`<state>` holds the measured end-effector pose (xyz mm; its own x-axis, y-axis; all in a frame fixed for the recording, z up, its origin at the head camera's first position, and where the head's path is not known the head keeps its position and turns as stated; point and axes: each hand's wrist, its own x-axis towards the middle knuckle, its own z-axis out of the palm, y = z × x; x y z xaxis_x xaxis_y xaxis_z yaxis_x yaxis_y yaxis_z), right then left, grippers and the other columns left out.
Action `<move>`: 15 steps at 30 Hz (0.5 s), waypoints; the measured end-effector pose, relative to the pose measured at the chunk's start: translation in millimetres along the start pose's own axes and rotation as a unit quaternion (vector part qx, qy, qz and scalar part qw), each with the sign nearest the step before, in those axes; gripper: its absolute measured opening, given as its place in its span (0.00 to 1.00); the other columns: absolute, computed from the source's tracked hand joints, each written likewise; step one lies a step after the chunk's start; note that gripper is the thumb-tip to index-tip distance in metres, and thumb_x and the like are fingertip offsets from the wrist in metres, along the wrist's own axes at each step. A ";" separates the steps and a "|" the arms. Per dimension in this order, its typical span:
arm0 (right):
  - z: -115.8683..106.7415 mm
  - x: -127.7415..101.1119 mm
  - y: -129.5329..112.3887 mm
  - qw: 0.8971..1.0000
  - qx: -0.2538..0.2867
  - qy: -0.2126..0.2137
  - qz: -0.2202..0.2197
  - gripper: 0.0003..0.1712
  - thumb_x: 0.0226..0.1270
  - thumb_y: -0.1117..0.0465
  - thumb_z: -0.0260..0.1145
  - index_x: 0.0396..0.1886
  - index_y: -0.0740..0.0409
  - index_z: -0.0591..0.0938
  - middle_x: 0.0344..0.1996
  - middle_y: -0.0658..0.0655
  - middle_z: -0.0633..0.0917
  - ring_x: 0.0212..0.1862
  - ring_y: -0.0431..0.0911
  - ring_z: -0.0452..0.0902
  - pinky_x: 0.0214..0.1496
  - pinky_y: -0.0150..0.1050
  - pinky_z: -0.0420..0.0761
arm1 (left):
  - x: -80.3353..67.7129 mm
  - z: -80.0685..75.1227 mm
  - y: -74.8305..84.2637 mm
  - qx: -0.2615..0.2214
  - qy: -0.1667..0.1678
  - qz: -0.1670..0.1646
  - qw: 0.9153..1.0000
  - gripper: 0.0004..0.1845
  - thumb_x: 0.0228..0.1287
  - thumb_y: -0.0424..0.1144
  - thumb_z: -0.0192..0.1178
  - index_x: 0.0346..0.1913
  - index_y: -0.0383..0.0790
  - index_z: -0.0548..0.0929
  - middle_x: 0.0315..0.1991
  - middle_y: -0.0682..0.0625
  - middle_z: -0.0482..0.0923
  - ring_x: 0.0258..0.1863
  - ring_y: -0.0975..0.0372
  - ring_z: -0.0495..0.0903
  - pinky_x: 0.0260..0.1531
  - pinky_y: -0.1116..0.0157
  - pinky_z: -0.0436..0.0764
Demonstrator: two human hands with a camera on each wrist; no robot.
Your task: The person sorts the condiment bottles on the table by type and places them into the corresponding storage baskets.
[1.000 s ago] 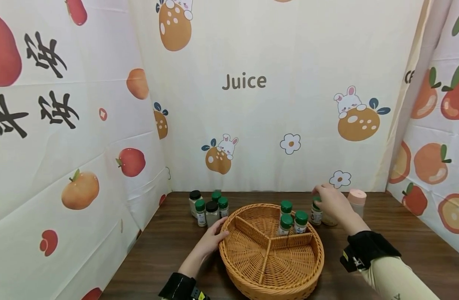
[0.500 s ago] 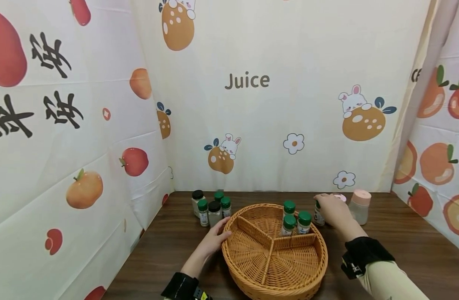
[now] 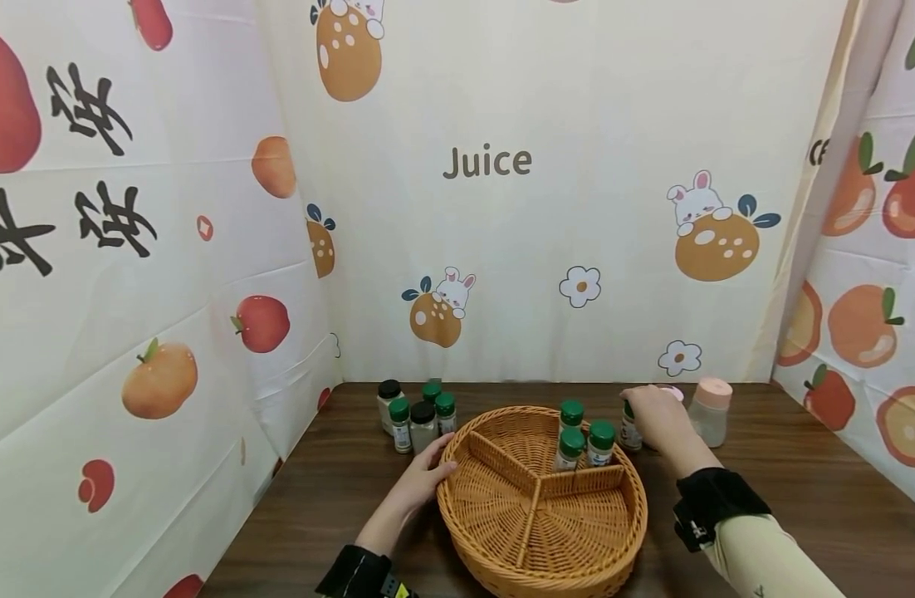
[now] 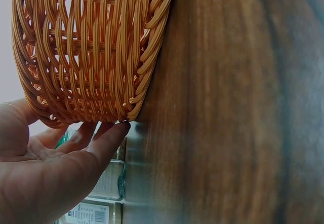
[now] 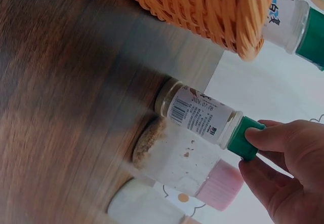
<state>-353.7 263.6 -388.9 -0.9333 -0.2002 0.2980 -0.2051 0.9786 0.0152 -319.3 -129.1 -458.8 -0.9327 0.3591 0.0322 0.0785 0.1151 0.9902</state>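
Note:
My left hand (image 3: 420, 475) grips the left rim of a round wicker basket (image 3: 542, 573), thumb over the edge and fingers along the outer wall, as the left wrist view shows. The basket has three compartments, and its back right one holds three green-capped spice jars (image 3: 600, 442). To the right of the basket, my right hand (image 3: 661, 419) pinches the green cap of another spice jar (image 5: 200, 113) between thumb and fingers. That jar stands upright on the table, its printed label and barcode visible in the right wrist view.
Close beside the pinched jar are a pink-lidded jar with brown contents (image 5: 174, 153) and a taller pink-capped container (image 3: 710, 411). Behind my left hand stands a cluster of several jars with green or black caps (image 3: 423, 428). A printed cloth (image 3: 502, 249) hangs behind the table.
My right hand has come down from above the spice jar and now pinches its cap. The left hand stays at the basket's rim. The view shifted sideways slightly and came back.

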 end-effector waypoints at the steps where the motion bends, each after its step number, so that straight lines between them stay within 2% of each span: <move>1: -0.3 0.0 0.3 1.000 0.003 -0.004 0.002 0.19 0.57 0.79 0.66 0.49 0.67 0.84 0.43 0.68 0.87 0.43 0.61 0.84 0.42 0.54 0.85 | 0.0 0.1 -0.2 0.000 -0.001 -0.001 1.000 0.30 0.78 0.31 0.46 0.78 0.32 0.52 0.73 0.25 0.56 0.69 0.35 0.65 0.56 0.50 0.82; 7: -4.5 2.0 1.3 0.999 0.019 -0.027 0.001 0.19 0.57 0.79 0.67 0.49 0.66 0.85 0.43 0.67 0.87 0.43 0.59 0.85 0.43 0.53 0.85 | -0.8 -0.9 0.9 -0.003 0.000 -0.004 1.000 0.31 0.77 0.32 0.48 0.78 0.34 0.54 0.73 0.25 0.56 0.69 0.35 0.65 0.56 0.50 0.82; 15: -11.8 2.3 -0.3 0.999 0.025 -0.046 0.004 0.16 0.59 0.73 0.69 0.48 0.66 0.85 0.42 0.66 0.87 0.43 0.58 0.84 0.41 0.51 0.84 | -0.5 -0.5 1.3 -0.006 -0.001 -0.012 1.000 0.30 0.78 0.31 0.47 0.78 0.34 0.53 0.74 0.26 0.54 0.71 0.35 0.63 0.57 0.50 0.81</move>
<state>-352.3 263.4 -377.0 -0.9575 -0.1986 0.2092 -0.2102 0.9770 -0.0347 -318.9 -129.6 -457.5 -0.9337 0.3579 0.0075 0.0510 0.1124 0.9923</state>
